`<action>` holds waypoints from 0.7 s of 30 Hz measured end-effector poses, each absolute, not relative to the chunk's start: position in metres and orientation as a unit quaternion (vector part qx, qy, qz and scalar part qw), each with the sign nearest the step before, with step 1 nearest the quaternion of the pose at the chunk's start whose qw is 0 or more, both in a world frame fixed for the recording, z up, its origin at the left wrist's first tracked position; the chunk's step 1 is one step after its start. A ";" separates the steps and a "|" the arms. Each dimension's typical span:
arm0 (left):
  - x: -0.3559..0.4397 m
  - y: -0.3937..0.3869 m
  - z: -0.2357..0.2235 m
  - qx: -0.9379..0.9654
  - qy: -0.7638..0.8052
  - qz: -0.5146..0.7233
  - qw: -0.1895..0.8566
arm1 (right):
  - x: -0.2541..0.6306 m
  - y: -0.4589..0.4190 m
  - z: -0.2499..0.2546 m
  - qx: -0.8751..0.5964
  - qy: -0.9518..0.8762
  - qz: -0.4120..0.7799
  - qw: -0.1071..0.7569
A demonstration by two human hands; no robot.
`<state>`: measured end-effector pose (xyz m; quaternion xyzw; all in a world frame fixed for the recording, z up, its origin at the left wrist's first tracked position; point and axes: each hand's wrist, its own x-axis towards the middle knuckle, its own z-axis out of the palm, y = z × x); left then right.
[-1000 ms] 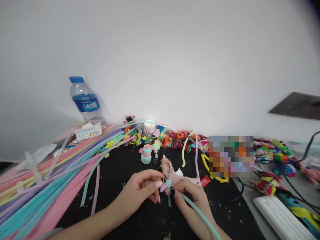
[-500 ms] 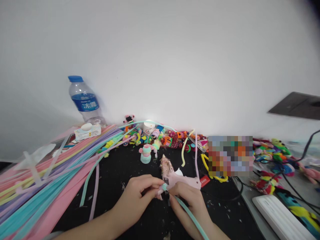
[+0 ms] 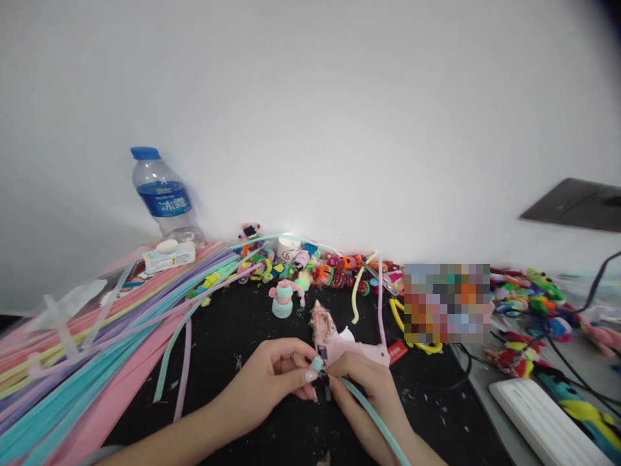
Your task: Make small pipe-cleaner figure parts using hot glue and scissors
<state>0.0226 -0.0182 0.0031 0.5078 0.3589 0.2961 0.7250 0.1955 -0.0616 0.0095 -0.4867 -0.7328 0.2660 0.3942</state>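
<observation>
Between thumb and fingers, my left hand [image 3: 272, 378] pinches the small coiled end of a mint-green pipe cleaner [image 3: 373, 414]. My right hand [image 3: 371, 395] is closed on the same pipe cleaner close to the coil, and its long tail runs down past my palm to the bottom edge. Just beyond my fingers lies a pale pink glue gun [image 3: 356, 349] with a stained brown nozzle pointing away. A little mint and pink pipe-cleaner figure [image 3: 282, 301] stands upright behind my left hand.
Bundled coloured pipe cleaners [image 3: 126, 336] cover the left side, with a small box [image 3: 169, 256] on top. A plastic bottle [image 3: 165, 194] leans by the wall. Several fuzzy figures [image 3: 334, 272] line the back. At right are a yellow loop [image 3: 398, 317], black cable [image 3: 463, 369] and white power strip [image 3: 548, 421].
My left fingers have shifted slightly and rolled around the coiled end, the thumb now showing its nail. My right hand stays almost in place.
</observation>
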 end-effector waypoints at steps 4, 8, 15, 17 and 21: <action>0.022 -0.017 0.004 0.509 0.350 0.292 0.730 | 0.195 -0.062 0.006 -0.517 -0.714 0.271 0.388; 0.022 -0.019 0.004 0.478 0.324 0.282 0.766 | 0.195 -0.063 0.010 -0.521 -0.710 0.251 0.401; 0.021 -0.023 0.010 0.403 0.286 0.250 0.833 | 0.194 -0.066 0.019 -0.459 -0.745 0.251 0.413; 0.021 -0.023 0.012 0.391 0.283 0.247 0.840 | 0.194 -0.066 0.019 -0.459 -0.747 0.249 0.412; 0.020 -0.024 0.014 0.377 0.268 0.244 0.852 | 0.194 -0.064 0.018 -0.458 -0.748 0.256 0.406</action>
